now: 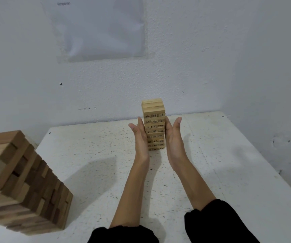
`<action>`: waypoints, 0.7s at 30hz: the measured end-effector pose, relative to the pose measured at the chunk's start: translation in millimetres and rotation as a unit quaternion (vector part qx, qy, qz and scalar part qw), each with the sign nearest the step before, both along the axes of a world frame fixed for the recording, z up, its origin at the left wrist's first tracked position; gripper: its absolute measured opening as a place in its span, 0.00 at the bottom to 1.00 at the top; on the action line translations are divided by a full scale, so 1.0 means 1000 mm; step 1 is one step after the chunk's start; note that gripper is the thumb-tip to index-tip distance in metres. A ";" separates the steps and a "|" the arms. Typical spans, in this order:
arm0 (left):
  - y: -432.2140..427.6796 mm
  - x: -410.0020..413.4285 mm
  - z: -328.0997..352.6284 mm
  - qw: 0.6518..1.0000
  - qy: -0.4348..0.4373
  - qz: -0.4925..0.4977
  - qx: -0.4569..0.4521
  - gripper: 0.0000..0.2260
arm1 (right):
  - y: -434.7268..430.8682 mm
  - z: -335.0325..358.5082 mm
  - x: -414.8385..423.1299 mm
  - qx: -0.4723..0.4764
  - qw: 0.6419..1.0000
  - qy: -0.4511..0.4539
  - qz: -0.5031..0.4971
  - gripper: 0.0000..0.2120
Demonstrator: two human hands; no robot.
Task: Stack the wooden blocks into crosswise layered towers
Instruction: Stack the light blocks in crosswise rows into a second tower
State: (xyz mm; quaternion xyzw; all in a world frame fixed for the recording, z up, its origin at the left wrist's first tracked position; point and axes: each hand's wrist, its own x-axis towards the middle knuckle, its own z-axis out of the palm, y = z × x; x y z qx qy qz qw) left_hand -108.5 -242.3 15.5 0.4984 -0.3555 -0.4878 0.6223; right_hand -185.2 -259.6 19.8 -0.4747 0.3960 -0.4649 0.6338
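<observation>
Wall point(229, 50): rough white plaster is filling the upper frame, and a pale, glossy sheet point(99, 28) is hanging flat at upper centre-left.
Table point(229, 163): a white, speckled, matte top is spreading over the lower frame.
Small tower point(154, 120): slim, light wood bars with printed numbers are standing upright in crosswise layers at the centre, near the table's far edge.
Left hand point(140, 137): it is lying flat along the small tower's left side, fingers straight and together, and seems to be touching it.
Right hand point(173, 137): it is flanking the right side in the same way, palm inward, fingers straight and together.
Sleeves point(123, 234): black cloth is bunching at both forearms, bottom centre.
Big tower point(22, 186): darker, chunkier square-ended blocks are standing blurred at the lower left, well apart from the hands.
</observation>
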 end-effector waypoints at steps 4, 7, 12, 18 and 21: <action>0.002 0.002 0.017 1.000 -0.008 0.019 -0.012 0.34 | -0.003 0.016 -0.007 -0.011 1.000 -0.020 -0.016 0.32; 0.000 0.004 0.023 0.999 0.026 0.014 -0.030 0.32 | -0.005 0.025 -0.008 -0.022 0.999 -0.037 0.001 0.34; 0.002 0.000 0.032 0.995 0.085 -0.014 -0.054 0.30 | -0.002 0.028 -0.002 -0.024 0.997 -0.046 0.049 0.42; 0.002 -0.004 0.031 0.995 0.079 -0.013 -0.057 0.30 | -0.003 0.025 -0.001 -0.032 0.998 -0.030 0.037 0.44; 0.001 -0.004 0.030 0.996 0.074 -0.013 -0.056 0.29 | -0.002 0.025 0.000 -0.029 0.999 -0.024 0.031 0.42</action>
